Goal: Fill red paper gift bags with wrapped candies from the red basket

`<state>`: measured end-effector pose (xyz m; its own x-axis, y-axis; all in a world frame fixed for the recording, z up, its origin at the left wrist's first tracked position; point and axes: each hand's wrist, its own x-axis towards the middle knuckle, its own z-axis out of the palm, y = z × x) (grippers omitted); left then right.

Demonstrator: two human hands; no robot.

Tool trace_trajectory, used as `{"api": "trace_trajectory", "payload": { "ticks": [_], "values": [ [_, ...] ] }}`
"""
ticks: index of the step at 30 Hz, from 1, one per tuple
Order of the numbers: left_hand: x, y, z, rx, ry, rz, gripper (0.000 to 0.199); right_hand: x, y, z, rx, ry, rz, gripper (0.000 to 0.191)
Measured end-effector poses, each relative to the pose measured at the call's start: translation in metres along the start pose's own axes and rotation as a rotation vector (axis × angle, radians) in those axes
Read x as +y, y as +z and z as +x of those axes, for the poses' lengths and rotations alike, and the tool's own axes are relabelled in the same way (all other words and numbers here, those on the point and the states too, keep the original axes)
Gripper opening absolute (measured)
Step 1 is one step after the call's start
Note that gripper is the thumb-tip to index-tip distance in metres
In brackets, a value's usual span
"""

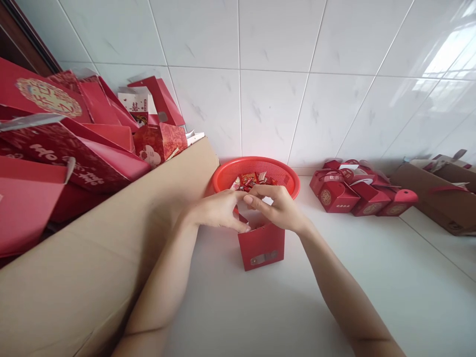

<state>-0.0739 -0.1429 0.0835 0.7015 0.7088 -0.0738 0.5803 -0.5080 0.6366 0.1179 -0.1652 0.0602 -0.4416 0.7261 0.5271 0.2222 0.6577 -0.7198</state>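
A small red box (262,248) with its top open stands upright on the white surface in front of me. My left hand (223,210) is at the box's upper left, fingers apart, with the thumb at the opening's edge. My right hand (274,206) is over the back right of the opening, thumb and fingers pressed together near the left fingertips; what they pinch, if anything, is hidden. A white piece shows beneath the right hand. Right behind the hands sits a red plastic basket (256,161) holding wrapped candies (251,179).
On the left, a large cardboard box (122,233) holds many red gift boxes and bags (100,144). Several small red boxes (338,198) stand together at the right, beside a brown carton (439,201). A white tiled wall (275,99) rises behind.
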Motion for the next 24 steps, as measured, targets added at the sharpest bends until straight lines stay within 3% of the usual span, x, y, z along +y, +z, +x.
{"api": "trace_trajectory", "payload": {
  "ticks": [5, 10, 15, 21, 22, 24],
  "values": [
    [0.0, 0.0, -0.001, 0.013, 0.057, -0.033, 0.045, -0.005, -0.013, -0.001, 0.107, 0.02, 0.033, 0.041],
    [-0.007, -0.004, 0.003, -0.001, 0.088, -0.034, 0.04, -0.004, -0.033, -0.004, 0.159, 0.091, 0.013, 0.037],
    [-0.01, -0.004, 0.008, 0.003, 0.181, -0.041, 0.032, 0.003, -0.053, -0.009, -0.103, 0.166, -0.09, 0.04],
    [-0.011, -0.002, 0.011, 0.097, 0.153, -0.009, 0.026, 0.013, -0.063, -0.014, -0.44, 0.421, -0.228, 0.087],
    [-0.011, -0.002, 0.011, 0.111, 0.145, -0.007, 0.025, 0.015, -0.063, -0.013, -0.463, 0.449, -0.24, 0.09],
    [-0.011, -0.002, 0.011, 0.145, 0.133, 0.008, 0.025, 0.019, -0.061, -0.012, -0.461, 0.44, -0.251, 0.075]
  ]
}}
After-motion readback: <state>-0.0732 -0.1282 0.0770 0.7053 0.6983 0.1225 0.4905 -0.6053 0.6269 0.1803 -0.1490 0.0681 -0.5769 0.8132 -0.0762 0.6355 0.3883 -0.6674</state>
